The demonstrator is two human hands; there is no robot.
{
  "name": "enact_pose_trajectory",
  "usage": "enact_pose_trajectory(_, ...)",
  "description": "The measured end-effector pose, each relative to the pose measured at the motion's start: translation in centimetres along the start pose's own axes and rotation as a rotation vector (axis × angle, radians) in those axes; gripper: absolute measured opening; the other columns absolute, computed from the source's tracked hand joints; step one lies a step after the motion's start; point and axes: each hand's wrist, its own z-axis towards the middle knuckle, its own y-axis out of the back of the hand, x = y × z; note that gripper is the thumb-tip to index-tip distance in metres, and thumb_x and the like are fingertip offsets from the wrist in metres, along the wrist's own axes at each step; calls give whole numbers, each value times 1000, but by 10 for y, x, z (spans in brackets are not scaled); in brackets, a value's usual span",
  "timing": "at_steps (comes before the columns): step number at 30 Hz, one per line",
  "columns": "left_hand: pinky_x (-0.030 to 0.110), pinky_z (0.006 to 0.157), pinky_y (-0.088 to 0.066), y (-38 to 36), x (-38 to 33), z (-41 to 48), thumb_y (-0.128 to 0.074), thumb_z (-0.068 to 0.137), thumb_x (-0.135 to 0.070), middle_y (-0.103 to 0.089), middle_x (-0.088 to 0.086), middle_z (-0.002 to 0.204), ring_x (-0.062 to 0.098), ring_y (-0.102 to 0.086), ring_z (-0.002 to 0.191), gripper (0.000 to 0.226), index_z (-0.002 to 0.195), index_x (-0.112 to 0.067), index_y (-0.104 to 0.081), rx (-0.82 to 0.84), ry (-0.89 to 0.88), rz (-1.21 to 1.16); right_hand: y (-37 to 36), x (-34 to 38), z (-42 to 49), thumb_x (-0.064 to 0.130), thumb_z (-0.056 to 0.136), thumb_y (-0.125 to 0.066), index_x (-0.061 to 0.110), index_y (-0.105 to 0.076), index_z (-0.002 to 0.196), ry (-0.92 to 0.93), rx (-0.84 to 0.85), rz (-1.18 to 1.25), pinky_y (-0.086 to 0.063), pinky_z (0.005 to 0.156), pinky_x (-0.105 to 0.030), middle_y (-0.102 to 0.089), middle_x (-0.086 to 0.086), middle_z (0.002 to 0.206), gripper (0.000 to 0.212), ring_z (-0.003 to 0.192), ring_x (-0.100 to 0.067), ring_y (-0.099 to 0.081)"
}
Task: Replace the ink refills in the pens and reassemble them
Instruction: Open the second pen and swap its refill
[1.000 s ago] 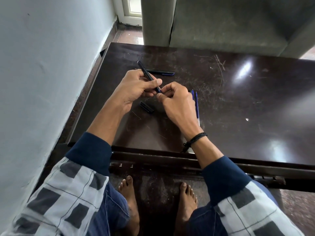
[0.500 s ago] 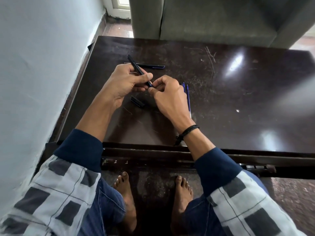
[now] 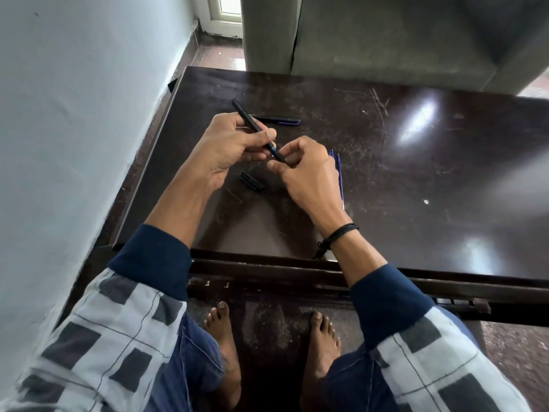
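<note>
The dark, scratched table (image 3: 401, 179) lies under my forearms. Above it my left hand (image 3: 228, 150) curls round the black pen barrel (image 3: 245, 115), thumb pressing it down, its far end tilted away. My right hand (image 3: 309, 176) pinches the barrel's near tip. A second pen (image 3: 280, 121) lies beyond my left hand. Two blue refills (image 3: 341, 179) lie just right of my right hand. A cap (image 3: 252, 181) lies between my wrists.

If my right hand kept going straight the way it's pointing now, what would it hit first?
Most likely the left hand, which grips the black pen. The right hand pinches that pen's near end, so little gap is left between the hands; depth is unclear.
</note>
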Motion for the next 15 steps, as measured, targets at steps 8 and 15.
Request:
enact_pose_trajectory(8,29,73,-63,-1,0,-1,-77,87,-11,-76,13,90,24,-72,81,23,104,2,-70,-2,25,-21,-3,1,1,32,92,-71,24,-71,92,1,5,4,-59,77,-46,-73,9,77,8,77,-13,-70)
enact_pose_trajectory(15,31,77,-63,1,-1,-2,-76,87,-11,-76,9,85,25,-73,83,16,99,-3,-70,2,13,-41,0,1,-1,37,88,-79,24,-67,106,34,-20,17,-55,72,-32,-66,11,82,25,76,-3,-63)
